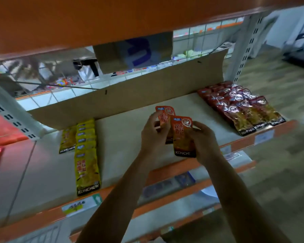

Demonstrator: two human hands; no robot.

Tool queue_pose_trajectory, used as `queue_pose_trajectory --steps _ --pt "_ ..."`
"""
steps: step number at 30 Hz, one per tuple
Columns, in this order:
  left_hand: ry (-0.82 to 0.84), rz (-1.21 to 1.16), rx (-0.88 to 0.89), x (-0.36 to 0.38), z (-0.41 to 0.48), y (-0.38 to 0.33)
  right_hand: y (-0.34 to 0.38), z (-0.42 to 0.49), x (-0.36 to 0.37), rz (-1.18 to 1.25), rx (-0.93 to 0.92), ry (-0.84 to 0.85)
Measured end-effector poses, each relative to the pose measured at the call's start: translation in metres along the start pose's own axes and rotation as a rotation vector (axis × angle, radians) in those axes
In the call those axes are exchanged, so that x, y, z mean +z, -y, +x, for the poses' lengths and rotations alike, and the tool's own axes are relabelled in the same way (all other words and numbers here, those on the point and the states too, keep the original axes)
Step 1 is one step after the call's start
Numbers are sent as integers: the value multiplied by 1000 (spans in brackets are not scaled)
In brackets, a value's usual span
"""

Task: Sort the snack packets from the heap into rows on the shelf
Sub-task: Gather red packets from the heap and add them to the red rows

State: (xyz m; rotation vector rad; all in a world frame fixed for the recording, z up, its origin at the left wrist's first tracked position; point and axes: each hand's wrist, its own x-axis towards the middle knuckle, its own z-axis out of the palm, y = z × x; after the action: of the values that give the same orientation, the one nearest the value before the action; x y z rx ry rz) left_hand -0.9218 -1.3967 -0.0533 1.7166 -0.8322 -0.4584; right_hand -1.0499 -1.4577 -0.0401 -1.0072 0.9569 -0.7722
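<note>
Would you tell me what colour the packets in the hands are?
The packets are orange with a black bottom band; head view.

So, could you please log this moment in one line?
left hand holds rear orange packet; right hand holds front orange packet; over shelf

The pale shelf (126, 123) bears yellow packets (86, 155) in rows left, red packets (239, 106) right.

The person is showing two bare forearms, uncovered from the frame's edge to the wrists. The left forearm (123, 190) is showing from about 6 o'clock, the right forearm (235, 190) from about 5 o'clock. Both are looking long and lean. The left hand (153, 134) and the right hand (204, 142) are bare too. Blur is hiding finer detail such as the nails.
</note>
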Motion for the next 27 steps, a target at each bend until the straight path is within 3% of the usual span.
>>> queue_pose_trajectory --steps 5,8,16,27 --pt "147 120 -19 27 35 2 3 41 -14 -11 8 -124" --pt "243 350 68 49 60 5 11 59 -24 -62 -11 -138" --pt "269 618 195 109 112 13 36 105 -57 -291 -190 -190" --pt "207 791 128 165 156 3 82 173 -106 -476 -376 -178"
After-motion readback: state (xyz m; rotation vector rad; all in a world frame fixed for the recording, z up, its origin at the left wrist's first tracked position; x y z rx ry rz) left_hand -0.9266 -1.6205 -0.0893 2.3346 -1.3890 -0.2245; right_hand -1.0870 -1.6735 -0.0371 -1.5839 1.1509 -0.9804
